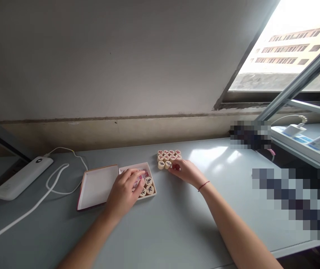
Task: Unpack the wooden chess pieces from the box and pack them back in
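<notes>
My left hand [126,186] is over an open shallow box [153,183], its fingers slightly bent and apart, thumb low, with no piece visible in them. Inside the box lie several round Chinese chess pieces [150,189] with black characters, partly covered by the hand. To the right, on the table, stand rows of pale chess pieces [165,152], the back ones marked in red. Two front pieces [161,164] carry black characters. My right hand [186,171] pinches at the right end of that front row, its fingertips closed around a chess piece that is mostly hidden.
The box lid [99,186] lies inside-up, left of the box. A white power strip [22,177] and looping white cable [50,188] occupy the table's left side. Along the back runs a wall [106,74]. A metal frame [297,84] with a shelf is at right, near pixelated patches.
</notes>
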{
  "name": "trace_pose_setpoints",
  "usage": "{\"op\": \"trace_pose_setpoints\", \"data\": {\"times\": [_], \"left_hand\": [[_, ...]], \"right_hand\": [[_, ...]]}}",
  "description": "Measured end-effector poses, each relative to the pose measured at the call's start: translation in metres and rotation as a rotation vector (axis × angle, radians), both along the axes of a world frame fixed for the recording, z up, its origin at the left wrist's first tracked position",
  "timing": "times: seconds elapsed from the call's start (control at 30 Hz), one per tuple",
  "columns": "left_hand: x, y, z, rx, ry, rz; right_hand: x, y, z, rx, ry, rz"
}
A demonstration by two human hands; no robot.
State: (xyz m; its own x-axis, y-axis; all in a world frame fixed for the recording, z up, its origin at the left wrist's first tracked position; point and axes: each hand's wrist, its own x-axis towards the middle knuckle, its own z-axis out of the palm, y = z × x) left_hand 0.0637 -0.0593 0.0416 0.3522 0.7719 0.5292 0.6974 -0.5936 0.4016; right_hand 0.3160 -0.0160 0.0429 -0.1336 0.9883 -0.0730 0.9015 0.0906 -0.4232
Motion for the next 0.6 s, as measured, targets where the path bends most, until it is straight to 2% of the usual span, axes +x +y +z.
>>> {"op": "trace_pose_setpoints", "data": {"times": [0.13, 0.23, 0.3, 0.43, 0.6], "left_hand": [[-0.010, 0.006, -0.003, -0.072, 0.117, 0.094], [-0.013, 0.006, -0.007, -0.117, 0.243, 0.131], [-0.011, 0.004, -0.009, -0.109, 0.291, 0.129], [-0.002, 0.000, -0.011, -0.090, 0.332, 0.119], [0.005, -0.003, -0.011, -0.129, 0.293, 0.151]], "right_hand": [[-0.009, -0.009, 0.007, 0.046, 0.124, 0.060], [-0.026, -0.020, 0.010, -0.025, 0.277, 0.254], [-0.039, -0.028, 0.011, -0.078, 0.279, 0.351], [-0.055, -0.035, 0.007, -0.096, 0.223, 0.368], [-0.055, -0.034, 0.005, -0.099, 0.233, 0.364]]}}
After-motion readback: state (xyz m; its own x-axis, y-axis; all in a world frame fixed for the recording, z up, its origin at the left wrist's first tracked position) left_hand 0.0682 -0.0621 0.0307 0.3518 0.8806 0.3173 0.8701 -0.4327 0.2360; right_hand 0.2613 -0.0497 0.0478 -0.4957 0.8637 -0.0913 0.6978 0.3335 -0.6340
